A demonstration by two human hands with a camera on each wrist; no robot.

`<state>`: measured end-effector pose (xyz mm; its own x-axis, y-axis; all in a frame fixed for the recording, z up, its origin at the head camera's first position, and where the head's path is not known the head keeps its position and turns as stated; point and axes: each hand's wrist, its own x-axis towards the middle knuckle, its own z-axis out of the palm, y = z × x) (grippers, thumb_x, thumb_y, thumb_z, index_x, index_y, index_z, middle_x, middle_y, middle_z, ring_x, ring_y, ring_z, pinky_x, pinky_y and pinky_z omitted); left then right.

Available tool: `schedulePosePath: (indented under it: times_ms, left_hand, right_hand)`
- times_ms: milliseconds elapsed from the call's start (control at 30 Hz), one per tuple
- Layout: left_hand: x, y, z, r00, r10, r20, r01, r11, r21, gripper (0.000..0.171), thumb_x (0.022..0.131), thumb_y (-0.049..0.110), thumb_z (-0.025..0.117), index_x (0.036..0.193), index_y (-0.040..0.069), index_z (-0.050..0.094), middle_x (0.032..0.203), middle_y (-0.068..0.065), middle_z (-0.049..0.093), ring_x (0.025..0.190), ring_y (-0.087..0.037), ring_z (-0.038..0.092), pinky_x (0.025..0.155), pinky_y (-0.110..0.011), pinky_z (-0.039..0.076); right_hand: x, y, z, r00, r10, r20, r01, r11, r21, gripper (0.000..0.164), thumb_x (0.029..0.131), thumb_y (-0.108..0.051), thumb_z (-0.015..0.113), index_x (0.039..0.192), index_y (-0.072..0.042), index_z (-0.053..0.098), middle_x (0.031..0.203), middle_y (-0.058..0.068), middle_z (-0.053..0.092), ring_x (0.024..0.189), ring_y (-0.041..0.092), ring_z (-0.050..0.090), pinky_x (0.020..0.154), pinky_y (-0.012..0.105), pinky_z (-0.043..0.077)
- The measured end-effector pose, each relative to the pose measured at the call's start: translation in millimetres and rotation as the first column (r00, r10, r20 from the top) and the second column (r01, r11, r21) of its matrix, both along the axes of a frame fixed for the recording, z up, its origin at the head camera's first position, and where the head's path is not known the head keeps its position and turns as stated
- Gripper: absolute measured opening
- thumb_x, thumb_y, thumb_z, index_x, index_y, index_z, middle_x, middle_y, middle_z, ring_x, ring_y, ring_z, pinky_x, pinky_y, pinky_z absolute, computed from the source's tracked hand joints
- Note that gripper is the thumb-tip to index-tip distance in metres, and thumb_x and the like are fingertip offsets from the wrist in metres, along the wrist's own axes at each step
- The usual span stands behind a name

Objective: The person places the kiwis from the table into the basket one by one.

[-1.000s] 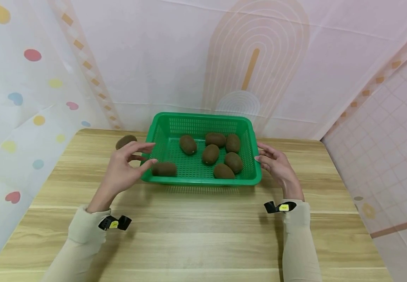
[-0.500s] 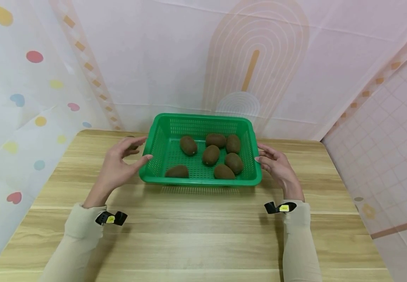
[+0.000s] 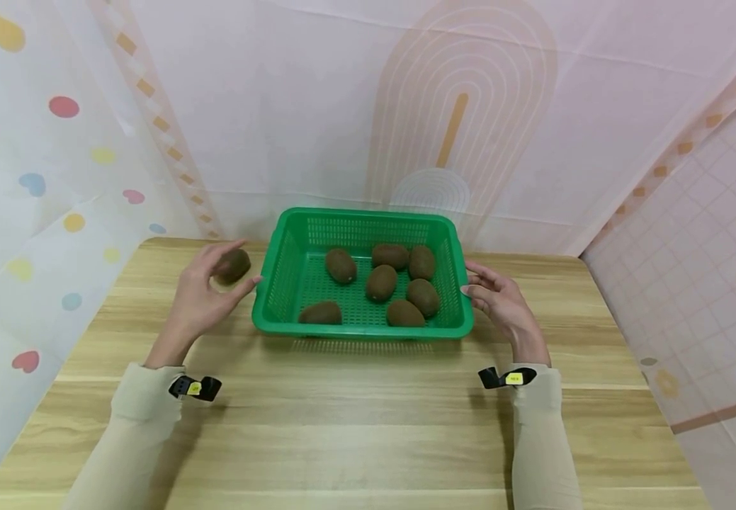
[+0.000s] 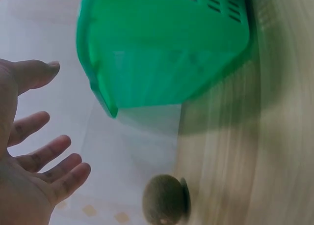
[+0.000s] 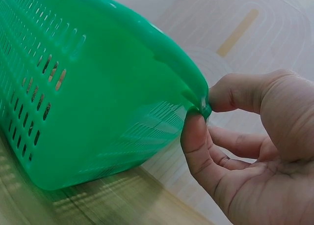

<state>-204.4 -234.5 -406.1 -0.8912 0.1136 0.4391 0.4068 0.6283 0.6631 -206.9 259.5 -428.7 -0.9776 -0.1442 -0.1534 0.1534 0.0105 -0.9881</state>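
A green plastic basket [image 3: 361,331] stands on the table with several brown kiwis [image 3: 381,283] lying in it. One more kiwi [image 3: 235,267] lies on the wood outside, left of the basket; in the left wrist view this kiwi [image 4: 163,200] is apart from the fingers. My left hand [image 3: 197,292] hovers over that side with fingers spread, holding nothing. Its thumb tip is close to the basket's left rim in the head view. At the opposite end, my right hand [image 3: 501,303] pinches the basket's rim [image 5: 184,70] between thumb and index finger.
The wooden table [image 3: 355,425] ends at the back against a printed cloth wall [image 3: 316,106]. Patterned cloths also rise at the left [image 3: 36,234] and right [image 3: 693,283]. Each sleeve carries a black wrist camera.
My left hand has released a kiwi at the basket's front left and moved left, out toward the kiwi on the table. The released kiwi rolled slightly right. My right hand keeps its place.
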Motion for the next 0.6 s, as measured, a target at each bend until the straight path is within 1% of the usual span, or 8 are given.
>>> schedulePosePath:
  times_ms: [67, 167, 333, 433, 600]
  left_hand:
    - [-3.2, -3, -3.9, 1.0, 0.005, -0.002, -0.005, 1.0, 0.004, 0.061, 0.088, 0.012, 0.082, 0.144, 0.009, 0.058, 0.141, -0.02, 0.057, 0.13, -0.042, 0.052, 0.097, -0.062, 0.046]
    - [-6.2, -10, -7.8, 1.0, 0.019, 0.013, -0.019, 1.0, 0.002, 0.062, 0.088, 0.013, 0.082, 0.145, 0.007, 0.057, 0.142, -0.022, 0.054, 0.132, -0.046, 0.05, 0.1, -0.067, 0.045]
    - [-11.8, -19, -16.7, 0.997, 0.052, 0.049, -0.052, 0.999, -0.008, 0.063, 0.09, 0.016, 0.081, 0.147, 0.005, 0.054, 0.143, -0.025, 0.052, 0.133, -0.046, 0.047, 0.104, -0.068, 0.043]
    - [-14.7, -26, -23.0, 0.994, 0.082, 0.073, -0.081, 0.997, -0.016, 0.065, 0.091, 0.018, 0.08, 0.148, 0.004, 0.052, 0.144, -0.026, 0.05, 0.134, -0.046, 0.046, 0.105, -0.066, 0.043]
    - [-18.0, -41, -30.6, 0.98, 0.138, 0.144, -0.137, 0.99, -0.018, 0.072, 0.092, 0.027, 0.08, 0.152, 0.005, 0.047, 0.151, -0.027, 0.044, 0.138, -0.047, 0.041, 0.108, -0.066, 0.04]
  right_hand:
    - [0.8, 0, -1.3, 1.0, -0.001, -0.003, 0.001, 1.0, -0.005, 0.063, 0.101, -0.002, 0.061, 0.159, -0.006, 0.037, 0.125, 0.005, 0.059, 0.101, 0.008, 0.065, 0.085, 0.02, 0.057]
    - [0.9, -1, -0.8, 1.0, 0.001, -0.005, -0.001, 1.0, -0.004, 0.062, 0.101, -0.001, 0.06, 0.159, -0.006, 0.037, 0.124, 0.006, 0.059, 0.101, 0.008, 0.064, 0.085, 0.02, 0.057]
    - [1.1, -1, -2.7, 1.0, 0.007, 0.003, -0.007, 1.0, 0.006, 0.063, 0.101, -0.002, 0.06, 0.159, -0.007, 0.037, 0.121, 0.001, 0.06, 0.102, 0.008, 0.064, 0.085, 0.02, 0.056]
    - [-0.1, -1, -3.7, 1.0, 0.023, 0.003, -0.023, 1.0, 0.012, 0.063, 0.101, -0.003, 0.061, 0.159, -0.007, 0.037, 0.123, 0.001, 0.061, 0.104, 0.009, 0.064, 0.087, 0.021, 0.057]
    - [-4.0, -6, -5.0, 0.999, 0.049, -0.001, -0.049, 0.999, 0.006, 0.062, 0.102, -0.005, 0.061, 0.159, -0.009, 0.037, 0.125, 0.004, 0.059, 0.107, 0.01, 0.063, 0.09, 0.022, 0.056]
